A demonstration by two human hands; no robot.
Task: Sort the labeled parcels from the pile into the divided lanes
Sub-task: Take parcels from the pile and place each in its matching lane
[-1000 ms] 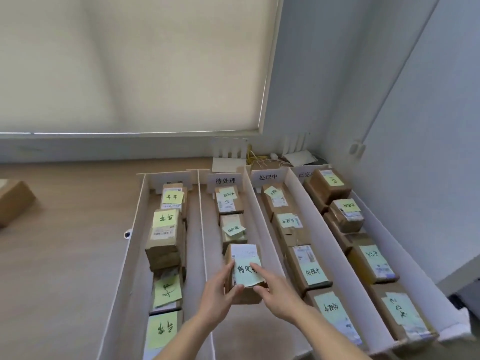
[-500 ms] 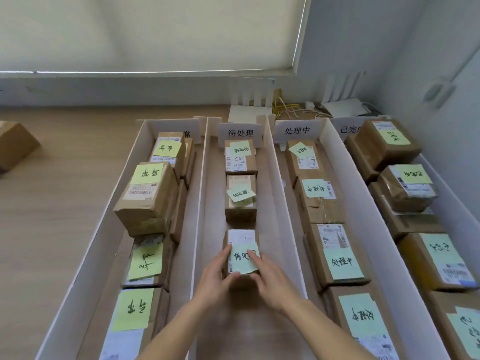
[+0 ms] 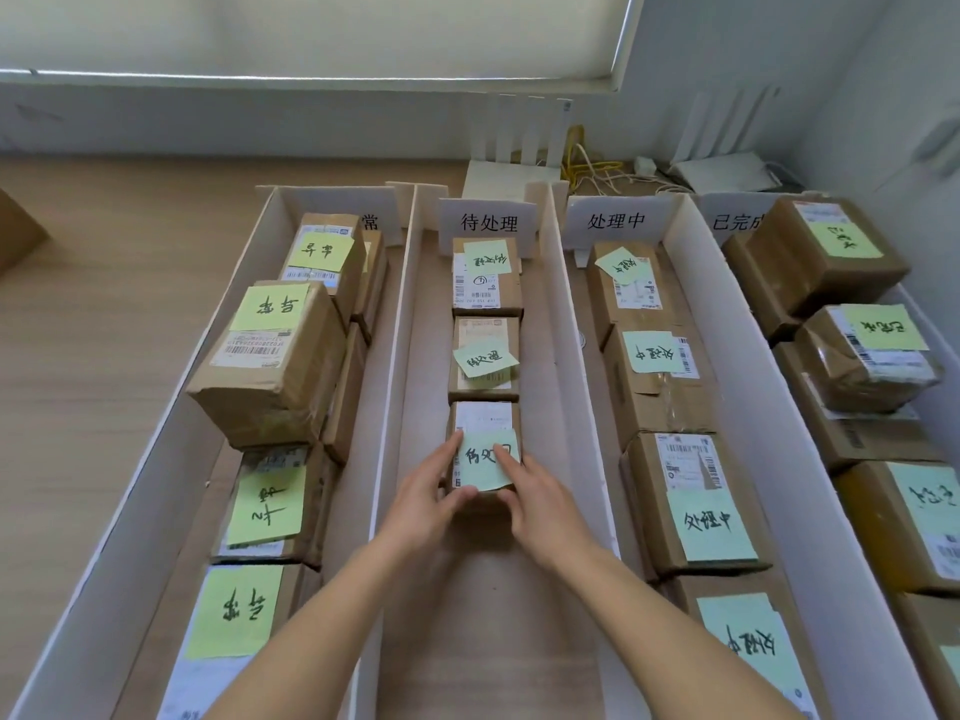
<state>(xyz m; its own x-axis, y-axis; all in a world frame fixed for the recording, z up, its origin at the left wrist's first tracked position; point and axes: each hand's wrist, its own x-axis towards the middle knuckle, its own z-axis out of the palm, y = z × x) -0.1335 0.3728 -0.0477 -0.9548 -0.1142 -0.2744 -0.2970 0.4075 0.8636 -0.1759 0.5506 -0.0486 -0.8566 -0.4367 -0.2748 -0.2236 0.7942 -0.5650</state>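
Observation:
A small brown parcel (image 3: pixel 485 423) with a green sticky note sits in the second lane from the left, just behind two other noted parcels (image 3: pixel 485 356). My left hand (image 3: pixel 428 498) grips its near left side, thumb curled under the note's edge. My right hand (image 3: pixel 540 498) grips its near right side, fingers over the top. The lane's white sign (image 3: pixel 488 220) stands at the far end. White dividers (image 3: pixel 571 356) split the lanes.
The left lane holds several parcels, one tall box (image 3: pixel 270 366) stacked high. The third lane (image 3: pixel 654 356) and the right lane (image 3: pixel 862 356) are filled with noted parcels. A router and cables (image 3: pixel 587 168) lie beyond. A brown box (image 3: pixel 15 231) sits far left.
Both hands pushed the parcel farther along the second lane until it reached the parcel ahead. My head moved closer and tilted down.

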